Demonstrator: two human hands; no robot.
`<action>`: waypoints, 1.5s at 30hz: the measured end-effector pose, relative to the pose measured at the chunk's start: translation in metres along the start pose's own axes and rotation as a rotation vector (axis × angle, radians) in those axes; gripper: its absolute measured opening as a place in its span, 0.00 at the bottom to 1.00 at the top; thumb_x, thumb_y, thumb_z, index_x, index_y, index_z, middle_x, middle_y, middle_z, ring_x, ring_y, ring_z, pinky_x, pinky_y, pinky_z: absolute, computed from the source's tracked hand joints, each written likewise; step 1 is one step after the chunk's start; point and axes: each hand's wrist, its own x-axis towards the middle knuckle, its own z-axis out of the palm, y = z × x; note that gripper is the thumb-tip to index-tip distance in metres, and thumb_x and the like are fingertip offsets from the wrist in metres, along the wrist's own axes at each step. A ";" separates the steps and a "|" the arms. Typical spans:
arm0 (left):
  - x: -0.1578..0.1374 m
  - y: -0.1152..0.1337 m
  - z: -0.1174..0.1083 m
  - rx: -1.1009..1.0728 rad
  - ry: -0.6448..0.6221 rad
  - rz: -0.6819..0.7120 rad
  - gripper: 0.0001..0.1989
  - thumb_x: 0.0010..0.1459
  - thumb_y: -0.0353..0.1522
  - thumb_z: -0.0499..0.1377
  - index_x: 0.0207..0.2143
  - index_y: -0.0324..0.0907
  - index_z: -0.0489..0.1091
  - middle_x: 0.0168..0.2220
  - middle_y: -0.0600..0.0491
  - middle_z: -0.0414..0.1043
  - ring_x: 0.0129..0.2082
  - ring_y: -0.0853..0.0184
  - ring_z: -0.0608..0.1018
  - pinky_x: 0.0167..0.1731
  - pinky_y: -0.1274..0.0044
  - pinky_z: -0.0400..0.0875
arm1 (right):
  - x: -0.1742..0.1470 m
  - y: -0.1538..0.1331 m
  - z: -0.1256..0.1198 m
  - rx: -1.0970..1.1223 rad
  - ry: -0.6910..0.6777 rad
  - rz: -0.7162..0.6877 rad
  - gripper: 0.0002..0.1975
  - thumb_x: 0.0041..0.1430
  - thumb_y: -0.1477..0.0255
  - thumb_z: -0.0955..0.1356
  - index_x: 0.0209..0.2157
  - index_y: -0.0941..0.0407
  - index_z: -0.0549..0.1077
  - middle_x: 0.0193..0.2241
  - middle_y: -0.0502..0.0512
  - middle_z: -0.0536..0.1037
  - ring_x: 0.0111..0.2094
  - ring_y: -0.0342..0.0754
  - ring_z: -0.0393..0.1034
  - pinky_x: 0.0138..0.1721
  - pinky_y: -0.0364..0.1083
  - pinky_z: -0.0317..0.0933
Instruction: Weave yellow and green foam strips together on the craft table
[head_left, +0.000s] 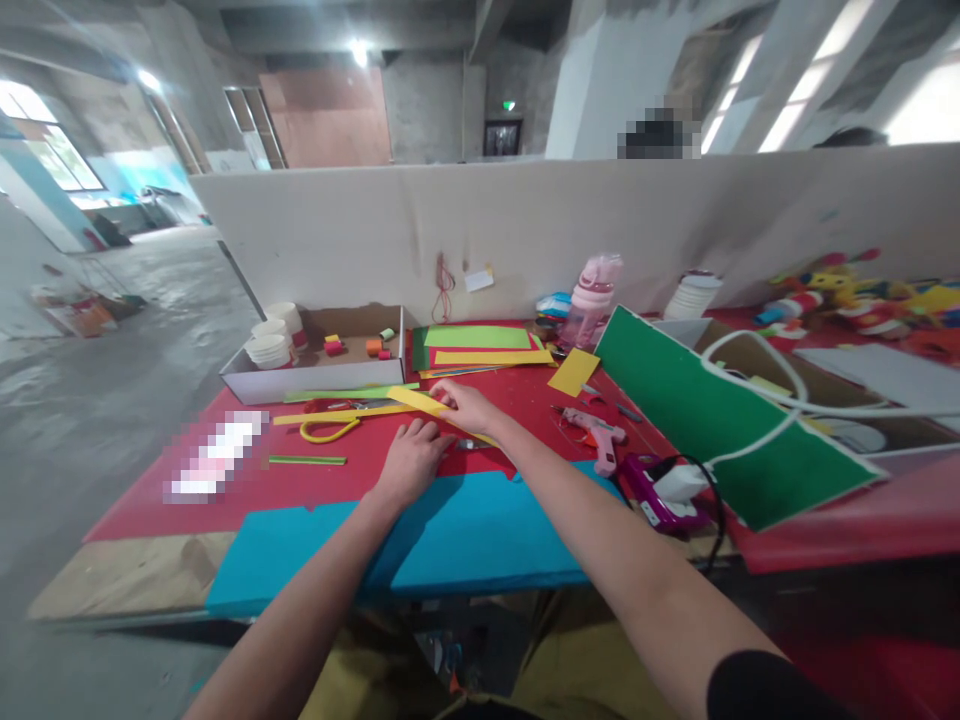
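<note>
My right hand [466, 408] is closed on a yellow paper strip [412, 399], pinching its right end. The strip slants up to the left, above the red tabletop. My left hand [412, 462] rests just left of it with the fingers curled; what they hold, if anything, is hidden. Right beside the left fingertips lies a small silvery tool [469, 444], too blurred to name. More yellow strip [300, 415], a bent yellow tube [330, 432] and light green strips [345, 393] lie to the left of the hands.
A blue sheet [480, 530] covers the near table edge. A pink glue gun [596, 435], purple power strip [664, 500] and leaning green board [720, 420] stand right. At back left is a box [315, 378] with paper cups [268, 348]; a pink bottle [592, 295] stands behind.
</note>
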 end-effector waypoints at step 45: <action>0.030 -0.018 0.015 -0.115 -0.038 0.020 0.18 0.60 0.32 0.52 0.51 0.47 0.71 0.41 0.46 0.70 0.45 0.59 0.69 0.44 0.69 0.64 | -0.103 0.081 -0.038 -0.196 0.182 -0.066 0.09 0.59 0.74 0.67 0.40 0.54 0.78 0.35 0.56 0.75 0.39 0.47 0.69 0.43 0.45 0.60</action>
